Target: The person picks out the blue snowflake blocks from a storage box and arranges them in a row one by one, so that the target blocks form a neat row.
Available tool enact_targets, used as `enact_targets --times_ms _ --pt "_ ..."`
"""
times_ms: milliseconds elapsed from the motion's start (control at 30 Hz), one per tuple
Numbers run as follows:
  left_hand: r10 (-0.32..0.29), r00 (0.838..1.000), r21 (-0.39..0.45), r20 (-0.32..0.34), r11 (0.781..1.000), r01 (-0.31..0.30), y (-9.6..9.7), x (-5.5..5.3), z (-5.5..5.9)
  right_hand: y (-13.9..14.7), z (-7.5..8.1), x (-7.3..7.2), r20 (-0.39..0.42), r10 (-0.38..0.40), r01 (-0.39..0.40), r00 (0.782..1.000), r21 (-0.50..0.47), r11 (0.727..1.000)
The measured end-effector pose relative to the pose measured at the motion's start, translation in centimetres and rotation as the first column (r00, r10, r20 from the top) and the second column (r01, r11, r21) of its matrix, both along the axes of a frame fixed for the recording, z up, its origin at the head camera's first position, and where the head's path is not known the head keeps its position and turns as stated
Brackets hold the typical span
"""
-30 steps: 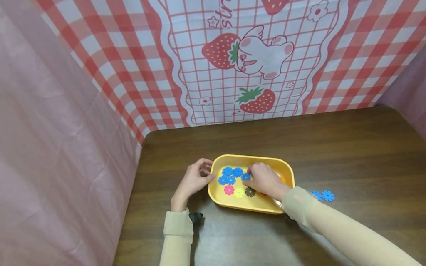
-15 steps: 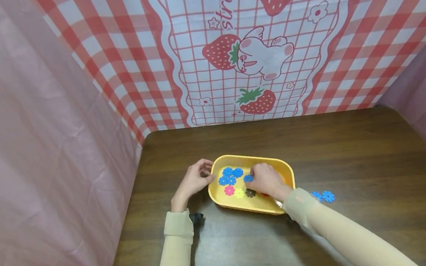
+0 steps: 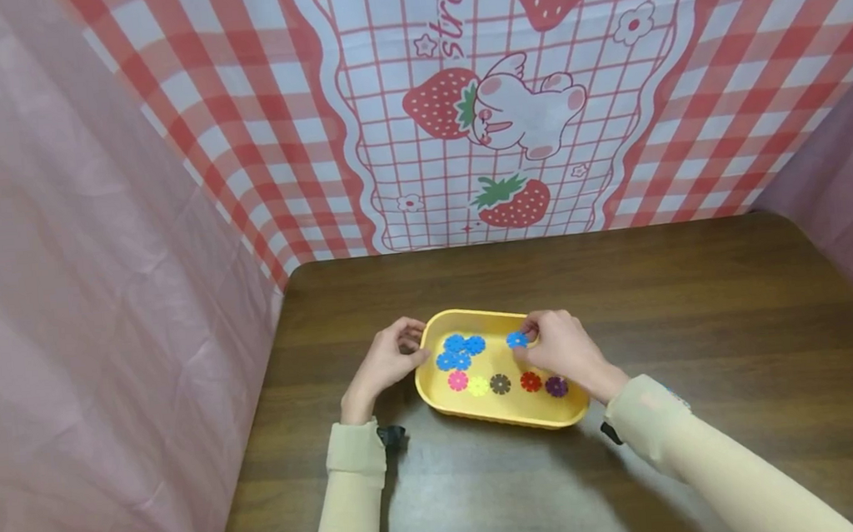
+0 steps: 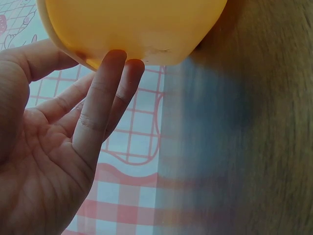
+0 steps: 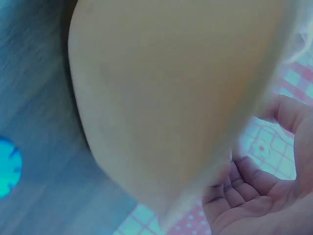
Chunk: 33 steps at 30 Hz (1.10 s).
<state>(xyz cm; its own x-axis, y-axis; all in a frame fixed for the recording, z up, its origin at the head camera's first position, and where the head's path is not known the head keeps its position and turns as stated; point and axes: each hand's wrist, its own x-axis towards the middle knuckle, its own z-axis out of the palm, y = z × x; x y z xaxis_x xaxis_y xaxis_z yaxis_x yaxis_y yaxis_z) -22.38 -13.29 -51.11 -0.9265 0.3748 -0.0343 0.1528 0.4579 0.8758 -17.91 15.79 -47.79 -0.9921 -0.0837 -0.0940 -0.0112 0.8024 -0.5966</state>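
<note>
A yellow plastic tray stands on the table with notched plastic snowflake discs inside. My left hand holds the tray's left end. In the left wrist view its thumb reaches behind the rim while fingertips touch the outer wall. Over the right part of the tray, my right hand pinches a blue snowflake disc. The right wrist view hides that disc behind the tray wall. Several blue discs lie clustered at the tray's left. Along the near side run pink, yellow, black, red and purple discs.
Another blue disc lies on the brown wooden table, right of the tray. Behind the table hangs a red-and-white checked strawberry cloth. A pink curtain borders the left side.
My right hand has moved right and slightly back across the tray with the blue disc, uncovering the red and purple discs. My left hand has stayed at the tray's left end.
</note>
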Motion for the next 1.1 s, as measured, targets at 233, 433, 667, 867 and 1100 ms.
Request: enact_targets --times_ms 233,433,667,867,1100 --pt "-0.011 1.0 0.01 -0.003 1.0 0.011 -0.1 -0.1 -0.2 2.8 1.6 1.4 -0.103 -0.018 0.02 0.995 0.02 1.0" --pt "-0.007 1.0 0.018 -0.012 1.0 0.007 -0.1 -0.2 -0.3 5.4 2.9 2.7 -0.151 -0.046 0.049 0.988 0.017 0.999" --pt "-0.005 1.0 0.015 -0.017 1.0 0.005 -0.1 -0.2 -0.4 9.1 3.0 4.6 -0.216 -0.098 0.107 0.971 0.028 0.994" --pt "0.003 1.0 0.008 -0.011 1.0 -0.003 0.0 0.0 -0.2 12.0 1.8 6.4 -0.243 -0.14 0.157 0.96 0.051 0.986" --pt "0.013 1.0 -0.002 -0.004 1.0 -0.014 0.1 0.0 -0.3 14.7 -0.2 7.8 -0.209 -0.169 0.19 0.963 0.082 0.978"
